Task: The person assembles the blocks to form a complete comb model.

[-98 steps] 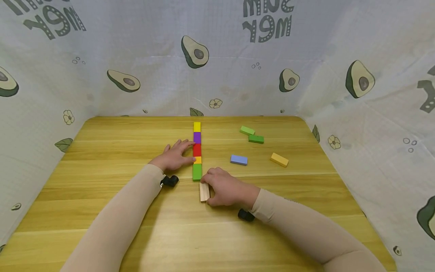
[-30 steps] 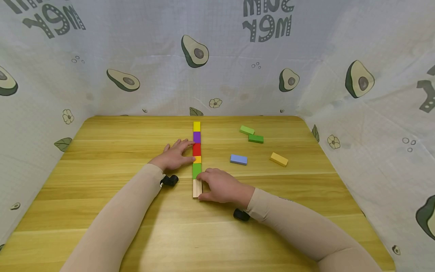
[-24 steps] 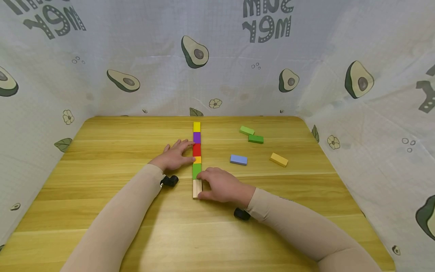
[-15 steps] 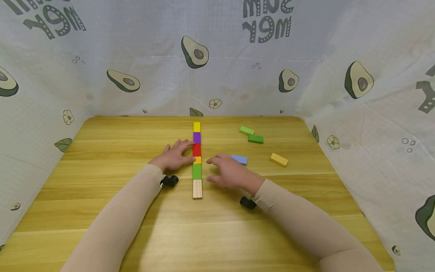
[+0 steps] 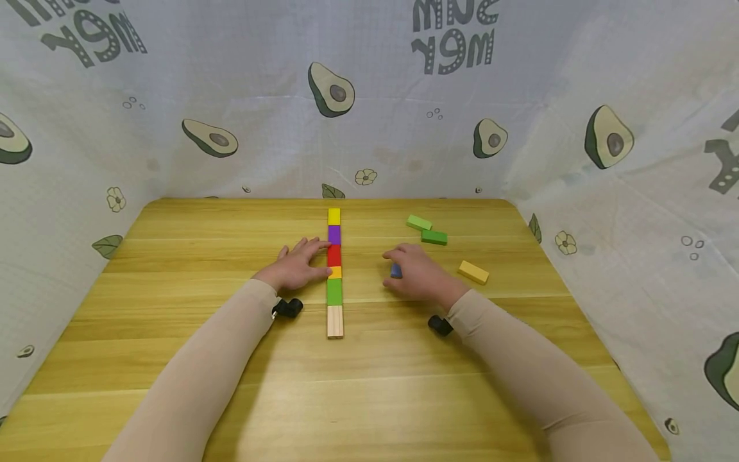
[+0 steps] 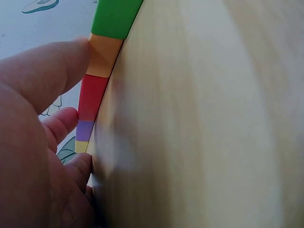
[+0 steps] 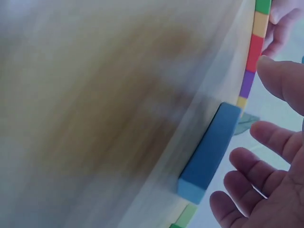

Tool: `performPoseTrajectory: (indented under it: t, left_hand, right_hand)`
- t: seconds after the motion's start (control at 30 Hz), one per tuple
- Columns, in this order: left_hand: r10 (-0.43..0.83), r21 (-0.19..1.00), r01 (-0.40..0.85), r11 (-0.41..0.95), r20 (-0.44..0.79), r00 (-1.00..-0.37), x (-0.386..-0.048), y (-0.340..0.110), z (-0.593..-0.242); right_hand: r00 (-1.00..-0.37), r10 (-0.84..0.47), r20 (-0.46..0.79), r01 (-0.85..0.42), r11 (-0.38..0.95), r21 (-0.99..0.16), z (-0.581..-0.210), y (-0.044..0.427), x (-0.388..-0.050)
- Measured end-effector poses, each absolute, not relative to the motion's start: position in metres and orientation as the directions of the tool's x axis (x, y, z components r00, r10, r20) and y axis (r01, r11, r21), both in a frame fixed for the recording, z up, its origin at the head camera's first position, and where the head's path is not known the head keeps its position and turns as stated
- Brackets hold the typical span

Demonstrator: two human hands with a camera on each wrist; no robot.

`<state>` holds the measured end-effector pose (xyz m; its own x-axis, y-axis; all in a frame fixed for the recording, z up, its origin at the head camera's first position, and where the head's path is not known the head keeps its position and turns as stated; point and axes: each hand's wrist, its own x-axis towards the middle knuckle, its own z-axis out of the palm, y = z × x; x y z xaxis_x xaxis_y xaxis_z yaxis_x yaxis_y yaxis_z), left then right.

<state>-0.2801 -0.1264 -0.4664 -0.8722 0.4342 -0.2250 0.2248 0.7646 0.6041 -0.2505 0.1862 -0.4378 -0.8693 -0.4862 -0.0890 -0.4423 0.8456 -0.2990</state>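
Note:
A straight row of blocks runs away from me in the head view: a bare wooden block (image 5: 335,321) nearest, then green (image 5: 335,292), orange (image 5: 336,273), red (image 5: 334,256), purple (image 5: 334,235) and yellow (image 5: 334,216). My left hand (image 5: 293,265) lies at the row's left side, thumb on the orange block, a fingertip by the red and purple ones. To the right, my right hand (image 5: 424,274) hovers over a blue block (image 7: 211,152), hiding most of it in the head view. In the right wrist view its fingers are spread and apart from that block.
Behind the right hand lie a light green block (image 5: 419,222) and a darker green block (image 5: 434,237), touching or nearly so. A yellow-orange block (image 5: 473,272) lies right of that hand. An avocado-print cloth (image 5: 404,141) walls the wooden table (image 5: 335,398) at the back and sides.
My right hand slid the wooden block left against the green block's near end and let go. It then moved right and away to the blue block. The left hand stayed in place.

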Motion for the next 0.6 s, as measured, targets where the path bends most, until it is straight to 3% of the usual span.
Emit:
performPoseTrajectory:
  t: [0.6]
  left_hand:
    - [0.434,0.607,0.226,0.762,-0.221,-0.873,-0.2792,-0.1264,-0.4656]
  right_hand:
    - [-0.859,-0.474,-0.193,-0.413,0.865,-0.284,-0.444,0.1964,-0.254]
